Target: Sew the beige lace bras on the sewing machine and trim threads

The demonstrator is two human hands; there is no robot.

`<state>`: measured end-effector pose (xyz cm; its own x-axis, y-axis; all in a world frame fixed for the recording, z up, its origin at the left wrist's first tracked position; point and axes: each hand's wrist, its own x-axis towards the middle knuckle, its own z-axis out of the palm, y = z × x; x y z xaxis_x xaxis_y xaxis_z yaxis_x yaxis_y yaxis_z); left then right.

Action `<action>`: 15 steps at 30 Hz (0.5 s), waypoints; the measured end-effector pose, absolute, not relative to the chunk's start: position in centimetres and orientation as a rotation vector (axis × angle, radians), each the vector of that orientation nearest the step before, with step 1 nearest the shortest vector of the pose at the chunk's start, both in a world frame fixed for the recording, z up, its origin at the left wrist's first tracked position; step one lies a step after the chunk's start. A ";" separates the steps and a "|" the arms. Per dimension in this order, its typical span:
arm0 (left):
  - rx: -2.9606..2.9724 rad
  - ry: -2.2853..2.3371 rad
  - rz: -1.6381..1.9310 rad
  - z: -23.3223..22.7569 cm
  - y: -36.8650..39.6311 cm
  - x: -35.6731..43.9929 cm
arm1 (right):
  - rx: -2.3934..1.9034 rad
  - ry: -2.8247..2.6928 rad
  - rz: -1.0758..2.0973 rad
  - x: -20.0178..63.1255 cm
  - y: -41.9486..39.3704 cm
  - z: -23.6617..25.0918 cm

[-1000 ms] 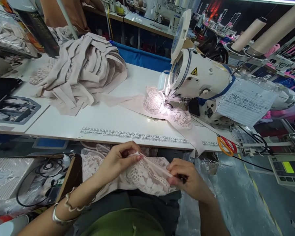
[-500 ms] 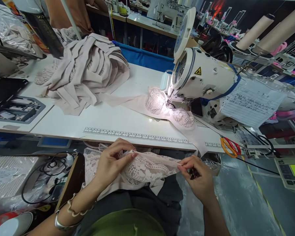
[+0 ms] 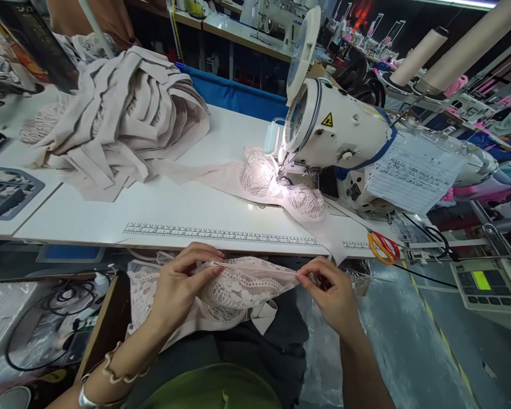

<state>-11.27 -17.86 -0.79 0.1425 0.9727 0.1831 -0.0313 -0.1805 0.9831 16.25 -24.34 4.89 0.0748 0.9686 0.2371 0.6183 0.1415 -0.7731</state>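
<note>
A pale pink lace garment piece (image 3: 242,287) lies across my lap, below the table's front edge. My left hand (image 3: 183,284) pinches its upper edge at the left. My right hand (image 3: 330,292) pinches the same edge at the right, so the edge is stretched taut between them. A small dark object shows inside my right hand's fingers; I cannot tell what it is. More lace fabric hangs under my left wrist.
A white sewing machine (image 3: 336,130) stands on the white table (image 3: 174,210), with a lit lace piece (image 3: 276,184) under its needle. A heap of beige fabric (image 3: 119,119) lies at the back left. Orange-handled scissors (image 3: 383,248) rest at the table's right edge. A control panel (image 3: 488,284) sits far right.
My right hand has moved right and up, away from my left hand, and the lace edge has gone from slack to taut between them. The view has shifted slightly.
</note>
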 end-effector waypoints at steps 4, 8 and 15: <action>1.338 0.910 1.258 -0.5 -17.8 -11.3 | -1.433 -1.649 0.772 17.9 -24.0 6.6; 1.435 0.735 0.984 2.1 -17.4 -11.6 | -1.278 -1.737 0.974 18.4 -23.5 8.6; 1.838 0.450 0.720 4.9 -17.8 -7.6 | -1.327 -2.013 0.860 13.3 -22.6 9.7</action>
<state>-7.58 -17.79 4.92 0.7468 0.6101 0.2646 -0.0291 -0.3675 0.9296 13.27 -22.64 9.68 -0.3421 0.9329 0.1124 0.5639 0.2995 -0.7696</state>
